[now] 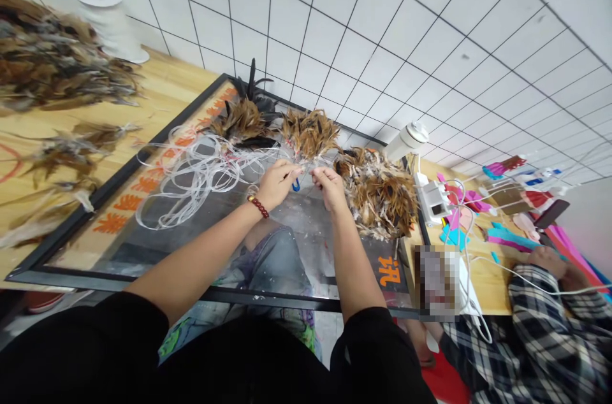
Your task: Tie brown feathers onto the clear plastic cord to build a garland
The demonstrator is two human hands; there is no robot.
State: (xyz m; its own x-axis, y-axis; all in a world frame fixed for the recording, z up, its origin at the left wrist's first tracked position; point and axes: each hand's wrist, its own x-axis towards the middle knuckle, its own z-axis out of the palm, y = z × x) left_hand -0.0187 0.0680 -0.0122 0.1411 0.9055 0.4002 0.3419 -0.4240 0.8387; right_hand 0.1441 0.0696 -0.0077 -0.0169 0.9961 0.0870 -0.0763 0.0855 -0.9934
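Observation:
My left hand (276,184), with a dark red bead bracelet (259,206) at its wrist, is closed in a pinch over the framed glass panel. Close to it on the right, my right hand (329,187) is closed as well, fingertips pressed together. What they pinch is too fine to make out. A small blue object (296,185) shows by my left fingertips. Loops of white cord (191,174) lie left of my hands. Just beyond my fingers sits a brown feather bunch (310,132), and a larger feather pile (382,194) lies beside my right hand.
Black-tipped feathers (248,114) lie at the panel's far side. A big feather heap (57,60) and a white spool (108,21) stand at left. A white cup (408,138), a power strip (433,200) and cables are at right, near a person in a plaid sleeve (540,308).

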